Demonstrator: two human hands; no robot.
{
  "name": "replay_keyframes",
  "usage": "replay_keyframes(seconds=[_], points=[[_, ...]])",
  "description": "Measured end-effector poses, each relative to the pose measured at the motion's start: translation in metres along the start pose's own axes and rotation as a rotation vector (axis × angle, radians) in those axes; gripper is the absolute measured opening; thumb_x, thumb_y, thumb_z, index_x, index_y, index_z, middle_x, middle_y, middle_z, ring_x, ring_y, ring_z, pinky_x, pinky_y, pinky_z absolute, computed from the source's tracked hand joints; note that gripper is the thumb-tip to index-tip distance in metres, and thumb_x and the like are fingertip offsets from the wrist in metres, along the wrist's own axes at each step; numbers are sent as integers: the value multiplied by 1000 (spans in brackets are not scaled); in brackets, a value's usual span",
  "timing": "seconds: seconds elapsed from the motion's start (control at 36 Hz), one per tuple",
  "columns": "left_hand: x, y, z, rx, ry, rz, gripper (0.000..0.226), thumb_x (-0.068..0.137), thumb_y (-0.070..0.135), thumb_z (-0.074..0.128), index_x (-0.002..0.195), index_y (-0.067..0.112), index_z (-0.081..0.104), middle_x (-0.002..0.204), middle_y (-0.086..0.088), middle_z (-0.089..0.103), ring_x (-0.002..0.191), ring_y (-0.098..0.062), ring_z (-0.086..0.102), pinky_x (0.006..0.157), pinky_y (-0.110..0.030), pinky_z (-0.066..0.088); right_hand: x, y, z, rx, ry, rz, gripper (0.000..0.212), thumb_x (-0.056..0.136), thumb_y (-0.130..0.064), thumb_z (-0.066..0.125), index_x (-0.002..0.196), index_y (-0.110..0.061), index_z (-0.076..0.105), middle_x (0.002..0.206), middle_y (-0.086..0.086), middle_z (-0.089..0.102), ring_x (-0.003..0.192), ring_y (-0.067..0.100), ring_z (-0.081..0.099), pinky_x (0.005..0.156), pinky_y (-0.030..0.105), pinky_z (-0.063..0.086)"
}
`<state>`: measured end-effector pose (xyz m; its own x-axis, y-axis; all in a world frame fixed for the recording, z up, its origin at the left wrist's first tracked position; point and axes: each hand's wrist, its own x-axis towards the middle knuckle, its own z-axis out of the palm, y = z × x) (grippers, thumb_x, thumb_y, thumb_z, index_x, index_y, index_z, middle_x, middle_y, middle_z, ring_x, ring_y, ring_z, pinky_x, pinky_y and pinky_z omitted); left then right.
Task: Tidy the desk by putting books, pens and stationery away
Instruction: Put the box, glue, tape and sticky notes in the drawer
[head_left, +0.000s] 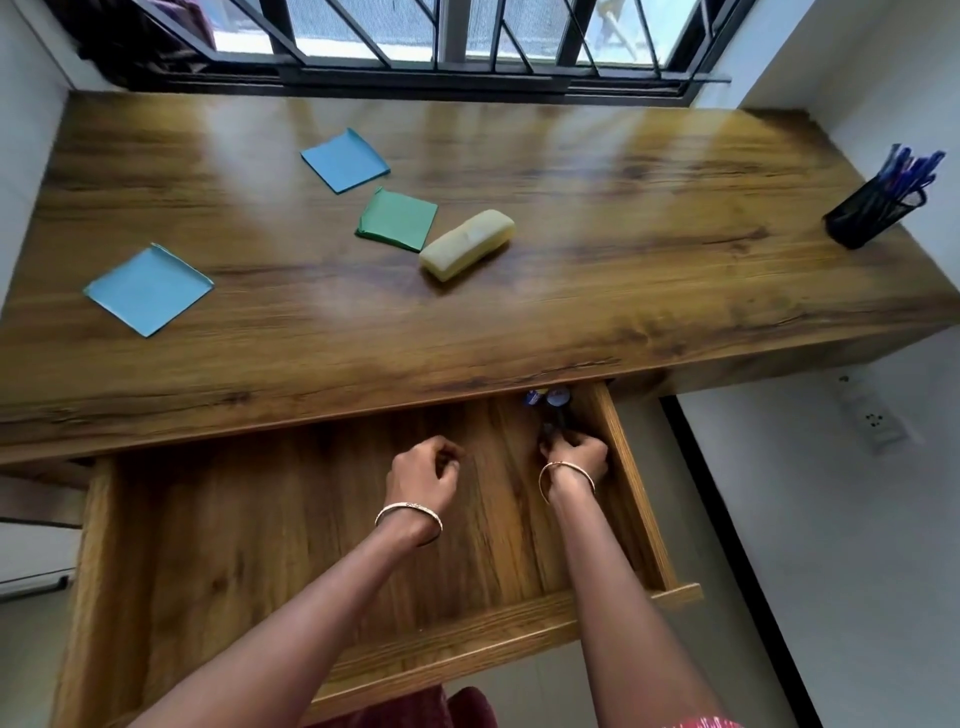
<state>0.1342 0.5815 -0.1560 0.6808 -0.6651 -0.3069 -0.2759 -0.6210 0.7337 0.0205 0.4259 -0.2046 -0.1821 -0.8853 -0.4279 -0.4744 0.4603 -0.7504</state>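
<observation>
The wooden drawer (639, 499) under the desk (571, 291) is pulled out. My right hand (579, 457) is inside it near the right wall, its fingers curled round dark stationery items (550, 415) whose blue and white ends show under the desk edge. My left hand (423, 475) hovers over the drawer's middle with fingers loosely curled, holding nothing. On the desk lie two blue paper pads (149, 289) (345, 160), a green pad (397, 219) and a pale yellow pouch (467, 243).
A black mesh pen holder (867, 210) with several blue pens stands at the desk's right end. A barred window (415, 36) runs behind the desk. A wall socket (878, 418) sits on the white wall at the right.
</observation>
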Motion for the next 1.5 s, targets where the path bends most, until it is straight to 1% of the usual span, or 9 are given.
replay_keyframes(seconds=[0.06,0.14,0.28,0.53,0.75,0.92,1.14,1.33,1.5], points=[[0,-1,0,1,-6,-6,16,84,18,62,93,27,72,89,9,73,84,-10,67,77,-27,54,1,1,2,-20,10,-18,24,79,-24,75,61,-10,68,59,6,67,73,33,71,81,48,57],[0,-3,-1,-2,-12,-23,15,84,19,63,92,28,71,87,9,73,84,-11,67,78,-29,55,-2,-5,1,-2,13,-26,17,83,-16,71,87,1,73,70,12,70,77,32,71,81,47,58],[1,-2,0,-3,-25,-30,15,85,18,63,92,27,72,87,8,72,84,-12,67,76,-27,53,-4,-7,-2,-86,38,-58,24,87,-4,60,109,-2,71,95,23,72,98,38,66,87,43,56],[5,-2,2,-4,-48,-30,15,85,19,62,91,29,72,84,9,72,80,-12,66,70,-24,50,-27,-11,-5,-317,90,-250,25,86,-19,68,105,-3,69,104,17,70,101,33,65,87,40,55],[8,3,-1,-1,-50,5,16,85,16,62,92,26,72,85,7,72,81,-11,66,70,-22,47,-20,-13,-4,-456,55,-345,27,87,-11,66,113,-5,69,112,16,68,108,32,63,92,38,51],[0,20,-10,-33,-42,103,14,87,18,63,92,29,71,83,15,69,81,-2,65,71,-20,51,-39,-17,-17,-365,132,-355,27,85,-16,70,111,-9,70,107,11,71,103,28,66,88,35,53],[19,55,-46,-173,128,292,14,85,14,64,89,26,70,80,13,72,73,-1,68,72,-29,57,-81,-79,-14,-130,182,-760,11,83,-10,67,91,-15,73,88,-1,70,80,12,63,72,19,45],[100,69,-98,31,396,208,15,86,19,61,96,25,70,81,-1,75,73,-21,71,70,-35,56,-44,-168,40,-271,8,-938,23,81,-7,64,101,-15,71,99,7,69,89,25,65,79,32,51],[171,71,-131,111,474,73,28,84,17,61,111,14,63,110,-10,65,98,-28,64,87,-38,52,-4,-233,78,-578,-141,-1060,65,69,1,54,132,-18,52,124,11,54,107,34,51,91,39,46]])
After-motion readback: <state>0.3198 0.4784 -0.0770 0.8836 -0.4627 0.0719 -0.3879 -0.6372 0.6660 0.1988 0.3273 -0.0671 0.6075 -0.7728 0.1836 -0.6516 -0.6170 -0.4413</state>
